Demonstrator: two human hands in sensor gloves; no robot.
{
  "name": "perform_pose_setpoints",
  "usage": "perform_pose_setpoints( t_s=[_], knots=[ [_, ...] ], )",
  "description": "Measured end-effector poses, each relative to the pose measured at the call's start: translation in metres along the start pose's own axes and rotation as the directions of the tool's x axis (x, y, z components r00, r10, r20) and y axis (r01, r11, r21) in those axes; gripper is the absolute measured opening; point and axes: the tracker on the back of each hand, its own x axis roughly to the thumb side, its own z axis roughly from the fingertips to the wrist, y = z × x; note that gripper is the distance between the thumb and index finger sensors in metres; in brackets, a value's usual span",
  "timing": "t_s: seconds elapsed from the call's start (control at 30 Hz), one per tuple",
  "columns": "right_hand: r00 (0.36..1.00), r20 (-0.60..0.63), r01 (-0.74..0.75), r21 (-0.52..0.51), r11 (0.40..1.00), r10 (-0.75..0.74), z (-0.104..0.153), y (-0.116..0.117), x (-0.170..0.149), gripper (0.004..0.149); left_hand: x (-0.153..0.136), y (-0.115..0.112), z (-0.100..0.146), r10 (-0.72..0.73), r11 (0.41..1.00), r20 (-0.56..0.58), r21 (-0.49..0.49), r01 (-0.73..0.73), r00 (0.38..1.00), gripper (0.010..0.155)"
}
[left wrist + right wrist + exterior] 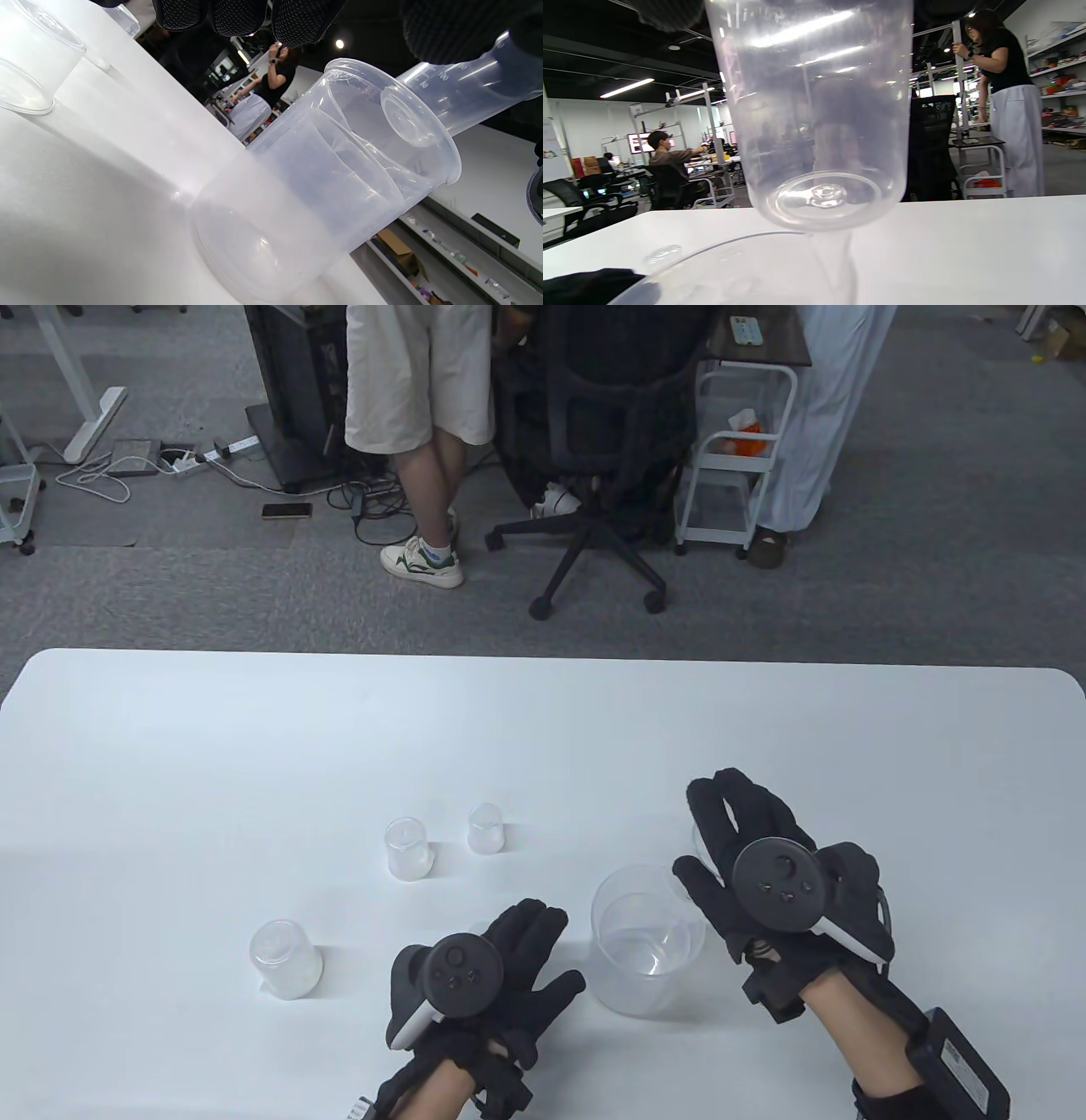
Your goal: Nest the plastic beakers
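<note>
A: Three small beakers stand upside down beyond and to the left of the left hand (484, 976): one (286, 959) just left of it, two (407, 848) (487, 828) farther out.

B: Hand states?

A: Right hand (764, 882) grips a mid-sized beaker (814, 127) upright, its base over the mouth of the big beaker (649, 950), which stands between the hands on the table (254, 729). Left hand rests beside it; grip cannot be told.
</note>
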Motion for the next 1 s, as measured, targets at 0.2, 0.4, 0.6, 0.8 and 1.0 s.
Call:
perform_pose_setpoints(
  t_s=[0.2, 0.4, 0.6, 0.8, 1.0],
  knots=[
    [0.998, 0.06, 0.007, 0.04, 0.999, -0.009, 0.002, 0.015, 0.018, 0.072, 0.0, 0.0, 0.0, -0.001, 1.0, 0.0, -0.001, 0.001, 1.0, 0.078],
    [0.996, 0.085, 0.003, 0.09, 0.996, -0.011, 0.004, 0.039, 0.024, 0.072, 0.0, 0.0, 0.0, -0.001, 1.0, -0.002, -0.002, 0.001, 1.0, 0.078],
    [0.996, 0.094, -0.021, 0.123, 0.992, 0.009, 0.006, 0.064, 0.023, 0.072, -0.001, 0.0, 0.0, -0.002, 1.0, -0.005, -0.003, 0.002, 1.0, 0.078],
    [0.996, 0.094, -0.022, 0.146, 0.989, 0.008, 0.008, 0.079, 0.021, 0.072, -0.001, -0.001, 0.0, -0.005, 1.0, -0.01, -0.009, 0.005, 1.0, 0.078],
    [0.996, 0.087, -0.023, 0.161, 0.987, 0.009, 0.011, 0.089, 0.018, 0.073, -0.001, 0.001, 0.0, -0.03, 1.0, -0.017, 0.004, 0.03, 0.999, 0.078]
  ],
)
